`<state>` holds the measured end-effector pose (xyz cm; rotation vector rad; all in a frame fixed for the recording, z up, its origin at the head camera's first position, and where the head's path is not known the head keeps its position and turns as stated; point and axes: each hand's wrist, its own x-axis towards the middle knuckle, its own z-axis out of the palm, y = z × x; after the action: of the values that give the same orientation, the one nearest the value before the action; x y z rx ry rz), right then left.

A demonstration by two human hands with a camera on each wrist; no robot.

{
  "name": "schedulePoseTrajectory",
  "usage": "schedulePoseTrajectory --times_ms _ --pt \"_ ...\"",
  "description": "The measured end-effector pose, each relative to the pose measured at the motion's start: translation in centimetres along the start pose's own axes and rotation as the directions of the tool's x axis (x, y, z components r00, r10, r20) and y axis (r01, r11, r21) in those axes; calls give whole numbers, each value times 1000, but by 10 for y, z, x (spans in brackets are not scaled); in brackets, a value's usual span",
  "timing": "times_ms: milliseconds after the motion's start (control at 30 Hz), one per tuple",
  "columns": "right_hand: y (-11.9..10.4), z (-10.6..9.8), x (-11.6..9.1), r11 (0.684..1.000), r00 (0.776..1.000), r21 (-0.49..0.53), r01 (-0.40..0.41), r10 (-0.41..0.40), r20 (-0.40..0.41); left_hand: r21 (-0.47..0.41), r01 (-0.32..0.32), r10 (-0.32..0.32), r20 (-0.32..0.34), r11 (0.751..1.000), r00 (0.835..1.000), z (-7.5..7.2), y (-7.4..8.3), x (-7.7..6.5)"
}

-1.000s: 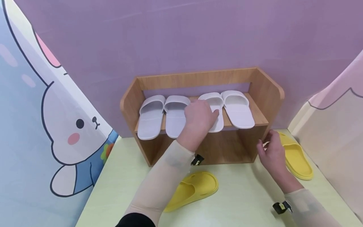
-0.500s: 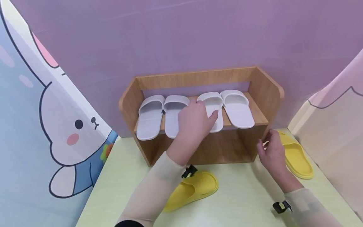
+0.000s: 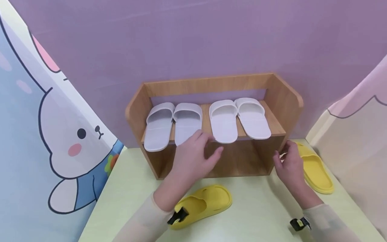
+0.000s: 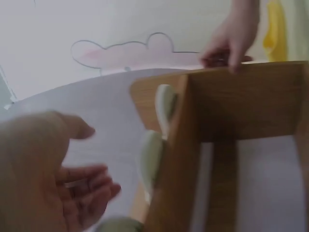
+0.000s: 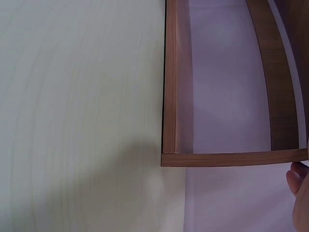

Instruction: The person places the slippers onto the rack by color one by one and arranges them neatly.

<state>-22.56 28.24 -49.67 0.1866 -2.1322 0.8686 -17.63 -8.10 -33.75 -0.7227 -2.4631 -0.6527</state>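
Note:
Two pairs of white slippers, a left pair [image 3: 158, 129] and a right pair [image 3: 225, 124], sit on the upper board of a wooden shoe rack [image 3: 208, 85]. My left hand [image 3: 193, 156] is in front of the rack, below the slippers, holding nothing. Its thumb and fingers are spread apart in the left wrist view. At the rack's right side panel, my right hand [image 3: 290, 164] grips the front edge, thumb in front and fingers along the outer face. Only its fingertips [image 5: 294, 180] show in the right wrist view.
A yellow slipper [image 3: 216, 200] lies on the pale tabletop [image 3: 251, 208] before the rack, partly behind my left wrist. Another yellow slipper [image 3: 317, 171] lies right of the rack. A purple backdrop [image 3: 193, 40] rises behind, with printed panels at both sides.
My left hand has drawn back from between the two slipper pairs, down and left toward me, uncovering them. The right hand stays at the rack's side panel.

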Motion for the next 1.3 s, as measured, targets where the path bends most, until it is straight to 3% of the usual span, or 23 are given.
schedulePoseTrajectory --times_ms 100,233,300,367,467,667,767,900,1000,1167,1300 --pt "0 2 -1 1000 1000 3 12 -12 3 -32 -142 142 7 989 990 3 -16 -17" --pt "-1 3 -2 1000 1000 2 21 -21 -7 -24 -303 303 -8 953 953 8 -29 -33" --pt "-1 3 -2 1000 1000 -1 22 -22 -9 -24 -350 349 -15 937 937 11 -33 -39" --pt "-1 2 -2 1000 1000 -5 21 -21 -8 -41 -364 364 2 931 931 13 -35 -45" --pt "-1 0 -3 1000 1000 -11 16 -16 -1 -116 -327 337 90 938 937 18 -41 -58" --pt "-2 0 -3 1000 1000 -13 22 -22 2 -213 -145 207 307 966 929 30 -61 -89" --pt "-1 0 -2 999 999 -10 34 -34 0 -222 -60 143 378 973 915 35 -74 -103" --pt "-1 1 -1 999 999 -8 40 -40 -2 -201 15 83 472 980 878 39 -91 -118" --pt "-1 0 -1 999 999 -8 41 -41 -4 -190 29 71 499 981 864 43 -100 -128" --pt "-1 0 -1 999 999 -10 37 -37 -4 -211 38 70 483 977 873 52 -108 -143" --pt "-2 0 -1 1000 1000 -8 29 -29 1 -213 73 42 491 974 870 55 -111 -153"
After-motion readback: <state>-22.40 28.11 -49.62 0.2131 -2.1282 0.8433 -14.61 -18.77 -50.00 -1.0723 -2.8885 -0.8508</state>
